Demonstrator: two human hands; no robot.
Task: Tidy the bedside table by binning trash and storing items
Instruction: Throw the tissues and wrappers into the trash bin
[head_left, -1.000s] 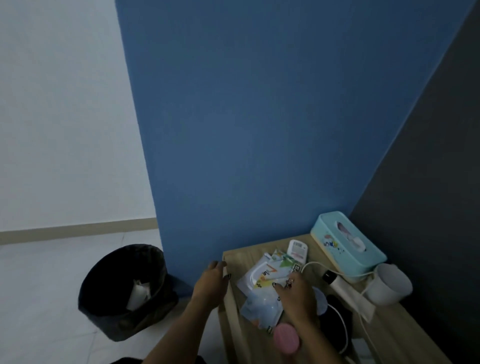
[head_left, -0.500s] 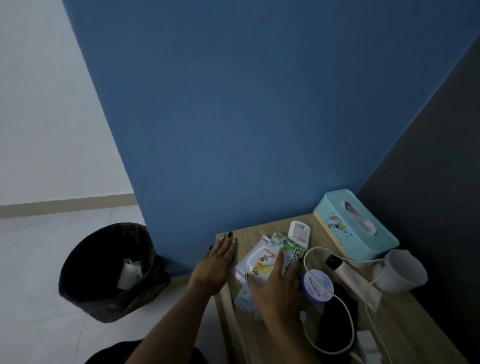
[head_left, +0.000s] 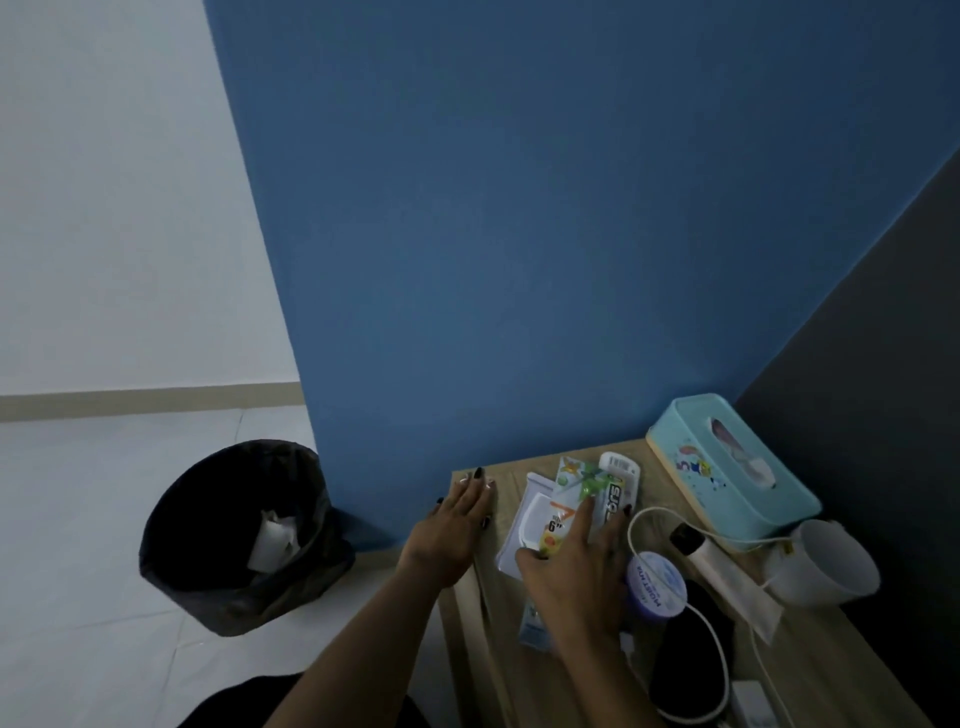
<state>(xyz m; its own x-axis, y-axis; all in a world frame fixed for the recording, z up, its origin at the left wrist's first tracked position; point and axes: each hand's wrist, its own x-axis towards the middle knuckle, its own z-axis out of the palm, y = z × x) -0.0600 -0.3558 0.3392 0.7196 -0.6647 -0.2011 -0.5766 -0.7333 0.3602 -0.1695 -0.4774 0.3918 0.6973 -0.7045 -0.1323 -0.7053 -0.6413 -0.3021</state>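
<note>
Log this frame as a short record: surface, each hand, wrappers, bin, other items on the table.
surface: wooden bedside table against a blue wall
left hand: flat on the table's left edge, holding nothing
right hand: spread over the pile of wrappers, grip unclear
bin: on the floor left of the table, black liner, white paper inside
other items: teal tissue box, white mug, round jar, white cable

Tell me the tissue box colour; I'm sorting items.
Light teal tissue box, cartoon print on its side; head view.
</note>
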